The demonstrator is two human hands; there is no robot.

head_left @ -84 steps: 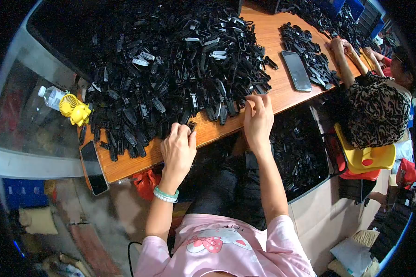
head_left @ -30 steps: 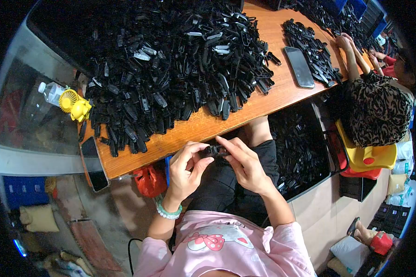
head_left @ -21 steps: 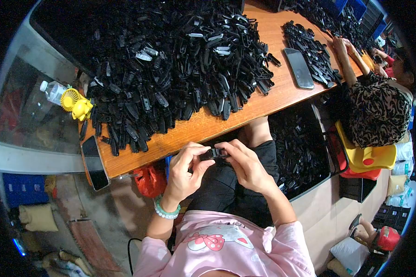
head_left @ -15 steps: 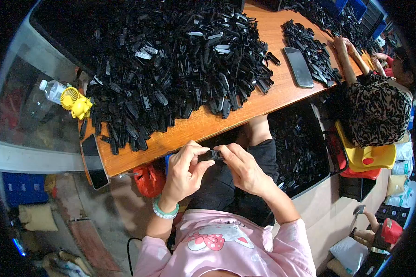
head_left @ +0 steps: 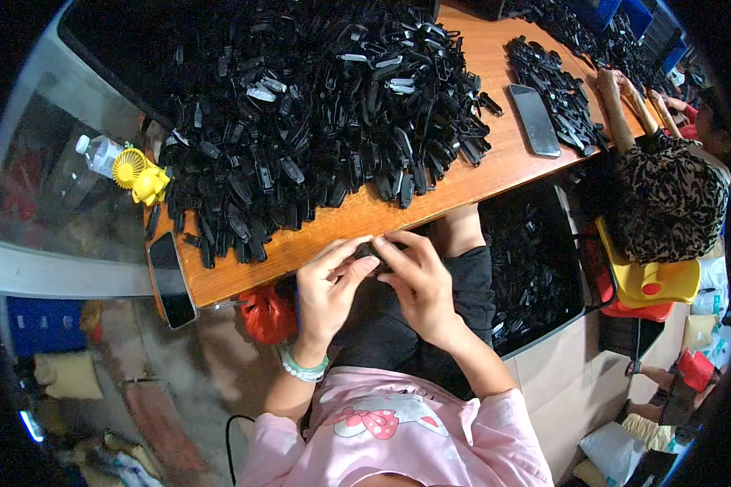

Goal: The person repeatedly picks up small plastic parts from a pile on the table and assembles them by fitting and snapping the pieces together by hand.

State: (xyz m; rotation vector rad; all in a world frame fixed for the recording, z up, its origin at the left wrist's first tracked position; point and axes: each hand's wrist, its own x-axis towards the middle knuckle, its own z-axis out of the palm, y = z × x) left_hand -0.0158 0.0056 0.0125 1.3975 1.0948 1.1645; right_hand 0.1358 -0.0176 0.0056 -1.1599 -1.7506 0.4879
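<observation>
Between my two hands, just off the table's front edge and over my lap, is a small black plastic piece (head_left: 371, 253). My left hand (head_left: 330, 286), with a bracelet at the wrist, pinches its left side between thumb and fingertips. The fingers of my right hand (head_left: 421, 280) close on its right side. My fingertips hide much of the piece. Beyond my hands a large heap of black plastic parts (head_left: 300, 122) covers much of the wooden table (head_left: 333, 227).
A phone (head_left: 534, 120) lies beside a smaller heap (head_left: 556, 89). Another phone (head_left: 172, 280), a yellow fan (head_left: 140, 174) and a bottle (head_left: 99, 154) are at the left. A black bin of parts (head_left: 536, 260) sits under the table. A co-worker (head_left: 670, 199) sits at the right.
My hands have come back from the table edge and met over my lap around the black piece. Lately my right fingers have shifted on it, and a person has moved at the lower right.
</observation>
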